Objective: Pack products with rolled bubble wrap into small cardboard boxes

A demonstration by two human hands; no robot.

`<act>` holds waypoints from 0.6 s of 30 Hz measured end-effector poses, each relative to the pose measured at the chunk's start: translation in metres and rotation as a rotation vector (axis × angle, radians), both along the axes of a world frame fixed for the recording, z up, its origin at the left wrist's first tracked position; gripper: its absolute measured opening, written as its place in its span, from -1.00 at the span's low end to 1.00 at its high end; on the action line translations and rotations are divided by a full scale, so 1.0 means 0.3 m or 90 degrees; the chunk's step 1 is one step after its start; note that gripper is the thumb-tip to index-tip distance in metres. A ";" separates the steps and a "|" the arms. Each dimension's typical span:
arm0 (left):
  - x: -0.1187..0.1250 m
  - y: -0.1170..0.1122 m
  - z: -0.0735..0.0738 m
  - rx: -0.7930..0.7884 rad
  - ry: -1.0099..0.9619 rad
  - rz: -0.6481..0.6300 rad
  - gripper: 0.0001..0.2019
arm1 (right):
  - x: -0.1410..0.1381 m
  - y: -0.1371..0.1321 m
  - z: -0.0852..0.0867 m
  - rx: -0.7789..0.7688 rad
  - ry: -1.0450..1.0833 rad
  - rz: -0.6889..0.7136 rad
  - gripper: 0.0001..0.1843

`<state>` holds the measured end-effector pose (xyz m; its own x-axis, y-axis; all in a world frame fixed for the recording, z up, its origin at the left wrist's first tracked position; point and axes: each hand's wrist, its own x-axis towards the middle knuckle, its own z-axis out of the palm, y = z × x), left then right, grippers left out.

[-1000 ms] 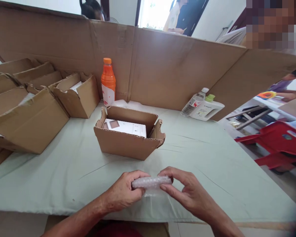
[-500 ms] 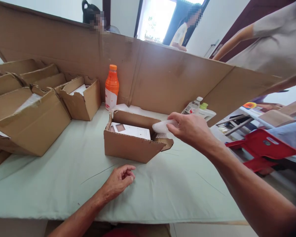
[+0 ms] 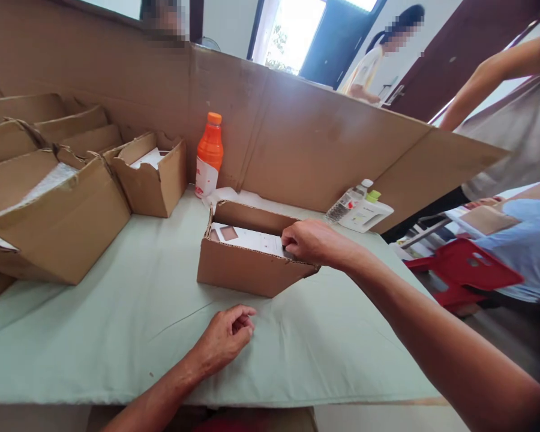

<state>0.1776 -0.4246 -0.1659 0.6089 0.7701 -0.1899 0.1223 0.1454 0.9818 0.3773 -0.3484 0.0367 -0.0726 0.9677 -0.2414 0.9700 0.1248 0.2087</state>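
Right hand (image 3: 312, 242) dips into carton (image 3: 238, 271); white box (image 3: 252, 239) print illegible.

I'm in what looks like a packing workshop: cardboard boxes (image 3: 238, 270) on my table (image 3: 117, 336), a cardboard screen (image 3: 306, 144), people (image 3: 522, 120) nearby.

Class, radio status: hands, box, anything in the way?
Right hand at right end of open box, grip hidden. Left hand in front, seemingly empty. Orange bottle behind, apart from hands.
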 end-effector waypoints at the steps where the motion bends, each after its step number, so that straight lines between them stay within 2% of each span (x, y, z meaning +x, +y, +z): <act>1: 0.000 0.000 -0.001 0.002 -0.001 0.001 -0.58 | 0.006 0.002 -0.004 0.008 0.017 0.002 -0.75; 3: -0.004 -0.001 -0.001 0.008 -0.005 0.013 -0.58 | 0.024 -0.004 -0.003 0.064 0.079 -0.014 -0.77; 6: -0.039 0.003 0.015 0.049 0.013 0.073 -0.61 | 0.067 -0.055 0.011 0.220 0.209 -0.036 -0.80; 8: -0.088 0.011 0.038 0.110 0.040 0.151 -0.66 | 0.110 -0.119 0.008 0.330 0.280 -0.038 -0.79; 10: -0.150 0.030 0.067 0.178 0.069 0.256 -0.69 | 0.162 -0.193 -0.022 0.417 0.332 -0.056 -0.77; 12: -0.207 0.064 0.092 0.224 0.093 0.374 -0.68 | 0.213 -0.259 -0.085 0.450 0.390 -0.079 -0.75; 14: -0.236 0.110 0.110 0.238 0.119 0.457 -0.58 | 0.246 -0.305 -0.174 0.415 0.461 -0.078 -0.68; 16: -0.227 0.160 0.121 0.234 0.127 0.460 -0.44 | 0.251 -0.325 -0.274 0.336 0.522 -0.057 -0.54; 18: -0.188 0.196 0.125 0.215 0.112 0.396 -0.40 | 0.228 -0.331 -0.371 0.266 0.563 -0.046 -0.44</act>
<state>0.1212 -0.3658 -0.1285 0.0217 0.9977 0.0644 0.2761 -0.0679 0.9587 0.4458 -0.4476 -0.0746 0.0001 0.9722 0.2341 0.8000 0.1403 -0.5833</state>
